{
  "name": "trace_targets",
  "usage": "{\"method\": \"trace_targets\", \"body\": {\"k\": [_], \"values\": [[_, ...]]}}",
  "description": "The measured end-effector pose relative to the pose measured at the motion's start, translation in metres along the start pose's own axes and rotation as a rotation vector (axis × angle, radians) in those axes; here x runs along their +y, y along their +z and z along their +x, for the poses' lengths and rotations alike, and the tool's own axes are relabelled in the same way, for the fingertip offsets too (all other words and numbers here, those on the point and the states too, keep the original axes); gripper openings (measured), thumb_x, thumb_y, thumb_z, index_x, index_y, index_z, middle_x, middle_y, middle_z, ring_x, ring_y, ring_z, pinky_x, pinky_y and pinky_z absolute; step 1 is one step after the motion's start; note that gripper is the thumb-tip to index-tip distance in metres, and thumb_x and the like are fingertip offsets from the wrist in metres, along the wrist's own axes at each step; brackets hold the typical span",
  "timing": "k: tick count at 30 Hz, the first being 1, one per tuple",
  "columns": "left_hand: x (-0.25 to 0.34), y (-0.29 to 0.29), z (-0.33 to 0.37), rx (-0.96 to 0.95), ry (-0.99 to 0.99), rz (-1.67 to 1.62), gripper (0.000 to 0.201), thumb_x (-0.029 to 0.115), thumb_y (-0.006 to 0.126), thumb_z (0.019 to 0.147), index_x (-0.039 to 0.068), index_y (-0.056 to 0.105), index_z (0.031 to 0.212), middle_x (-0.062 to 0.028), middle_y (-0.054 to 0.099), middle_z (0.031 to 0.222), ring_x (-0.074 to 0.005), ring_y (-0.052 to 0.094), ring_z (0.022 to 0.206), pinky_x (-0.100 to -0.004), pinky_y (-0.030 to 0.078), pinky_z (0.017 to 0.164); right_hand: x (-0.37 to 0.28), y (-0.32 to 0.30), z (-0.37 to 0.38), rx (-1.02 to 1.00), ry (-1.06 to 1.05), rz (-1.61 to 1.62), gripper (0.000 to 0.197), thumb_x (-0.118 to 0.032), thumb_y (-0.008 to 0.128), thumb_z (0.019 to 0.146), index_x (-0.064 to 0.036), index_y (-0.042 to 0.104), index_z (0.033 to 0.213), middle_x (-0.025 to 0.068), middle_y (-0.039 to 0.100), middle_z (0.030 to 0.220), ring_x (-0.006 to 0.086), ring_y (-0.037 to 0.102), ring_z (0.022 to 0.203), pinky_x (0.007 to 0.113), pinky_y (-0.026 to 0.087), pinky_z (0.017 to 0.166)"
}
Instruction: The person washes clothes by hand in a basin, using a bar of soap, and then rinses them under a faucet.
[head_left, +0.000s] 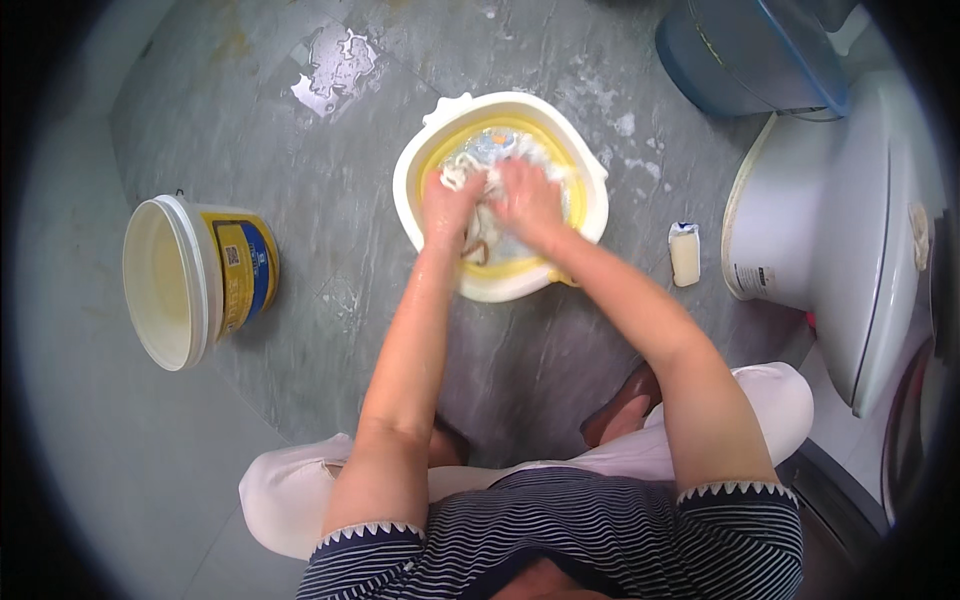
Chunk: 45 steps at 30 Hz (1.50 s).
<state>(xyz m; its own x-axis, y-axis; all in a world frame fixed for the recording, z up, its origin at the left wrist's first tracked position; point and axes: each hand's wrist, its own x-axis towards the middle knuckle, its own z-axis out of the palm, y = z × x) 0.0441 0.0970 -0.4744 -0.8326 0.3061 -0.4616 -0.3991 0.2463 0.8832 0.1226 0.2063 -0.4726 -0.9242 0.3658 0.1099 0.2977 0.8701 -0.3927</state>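
A white basin (pixel 597 215) with a yellow inside stands on the floor in front of me, holding sudsy water. Wet white cloth (pixel 462 172) bunches up at my left hand (pixel 450 207), whose fingers are closed on it. Close beside it, my right hand (pixel 528 200) presses down into the suds and cloth; motion smears its fingers, so their grip is unclear. A brownish strip or edge shows in the cloth below my hands, partly hidden by my left wrist. Both forearms reach over the basin's near rim.
A white bucket (pixel 205 280) with a yellow and blue label is at the left. Right of the basin lies a pale soap bar (pixel 685 260), partly wrapped. Farther right are a toilet (pixel 790 205) and a blue-grey tub (pixel 745 60). Puddled water (pixel 340 70) and foam wet the grey floor.
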Motion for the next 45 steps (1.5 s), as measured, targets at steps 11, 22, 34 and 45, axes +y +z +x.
{"method": "trace_targets", "body": {"k": [11,22,34,45], "values": [[-0.019,-0.007,0.0,-0.321,-0.4,-0.977,0.033,0.02,0.057,0.08,-0.001,0.051,0.105,-0.0144,0.058,0.087,-0.0233,0.059,0.076,-0.0355,0.05,0.067,-0.064,-0.03,-0.005,-0.146,-0.117,0.409,0.02,-0.023,0.048,0.079,-0.0063,0.057,0.086,0.0142,0.057,0.086,0.0337,0.055,0.077,0.042,0.045,0.067],[-0.021,0.016,-0.009,-0.047,-0.381,-0.785,0.024,0.013,0.055,0.076,-0.001,0.055,0.095,-0.0103,0.058,0.083,-0.0183,0.055,0.075,-0.031,0.046,0.067,-0.029,-0.004,0.011,0.02,-0.015,0.413,0.027,-0.031,0.045,0.08,-0.0095,0.06,0.074,0.0149,0.059,0.076,0.0334,0.057,0.069,0.044,0.043,0.061],[-0.027,0.011,0.007,0.013,0.066,0.249,0.035,0.024,0.06,0.077,0.005,0.052,0.106,-0.013,0.059,0.093,-0.0218,0.058,0.08,-0.0337,0.047,0.071,0.01,-0.014,0.03,-0.33,0.157,0.208,0.024,-0.029,0.054,0.077,-0.0126,0.058,0.094,0.0157,0.056,0.091,0.0315,0.055,0.083,0.043,0.045,0.068],[0.066,0.001,-0.028,-0.344,0.001,0.239,0.034,0.0,0.051,0.067,-0.002,0.056,0.1,-0.0092,0.06,0.085,-0.0171,0.058,0.075,-0.0279,0.047,0.067,0.017,-0.066,0.029,-0.331,0.037,0.143,0.037,-0.022,0.056,0.07,-0.0086,0.054,0.105,0.0112,0.059,0.098,0.0313,0.055,0.089,0.037,0.042,0.08]]}}
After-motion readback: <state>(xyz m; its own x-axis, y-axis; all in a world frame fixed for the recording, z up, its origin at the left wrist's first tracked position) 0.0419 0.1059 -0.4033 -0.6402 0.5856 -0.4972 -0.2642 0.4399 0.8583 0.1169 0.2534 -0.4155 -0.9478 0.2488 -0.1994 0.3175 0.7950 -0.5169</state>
